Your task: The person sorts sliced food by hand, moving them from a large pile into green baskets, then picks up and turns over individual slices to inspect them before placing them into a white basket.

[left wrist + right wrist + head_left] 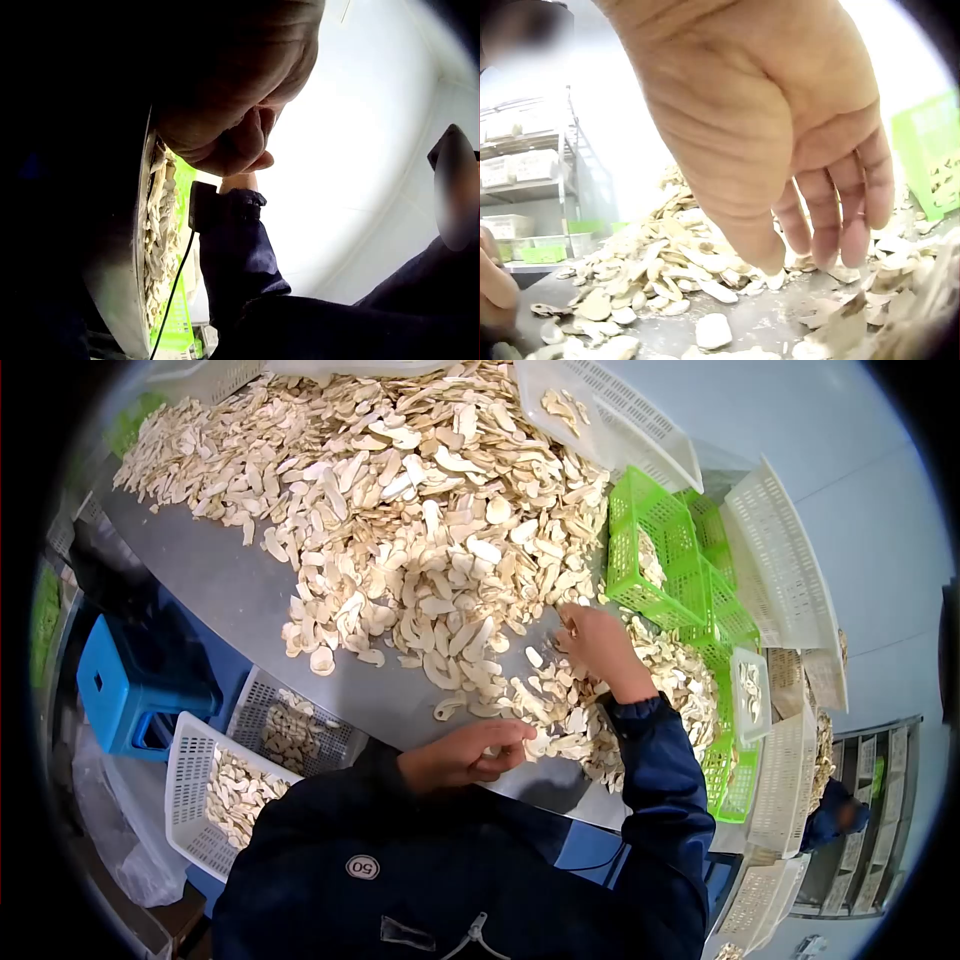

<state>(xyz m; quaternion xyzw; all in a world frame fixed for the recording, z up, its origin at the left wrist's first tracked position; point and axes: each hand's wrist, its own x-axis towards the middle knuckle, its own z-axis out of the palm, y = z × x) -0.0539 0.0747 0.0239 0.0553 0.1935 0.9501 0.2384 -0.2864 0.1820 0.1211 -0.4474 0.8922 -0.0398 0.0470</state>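
A large heap of pale dried slices (pixel 430 510) covers much of the grey metal table (pixel 200 560). The right hand (pixel 603 650) reaches over the table between the heap and a smaller pile (pixel 680 670); in the right wrist view this hand (pixel 780 135) points its relaxed fingers down, just above the slices (pixel 682 262), holding nothing visible. Near the table's front edge, the left hand (pixel 470 753) has its fingers curled, with a pale slice (pixel 538 744) at its fingertips. The left wrist view shows the left hand (pixel 240 112) in shadow, and whether it pinches the slice is hidden.
Green baskets (pixel 655 600) line the table's right side, with white crates (pixel 785 560) beyond. A white crate of slices (pixel 190 790), a grey one (pixel 255 710) and a blue stool (pixel 130 690) stand at the lower left. Another person (pixel 838 815) is at the far right.
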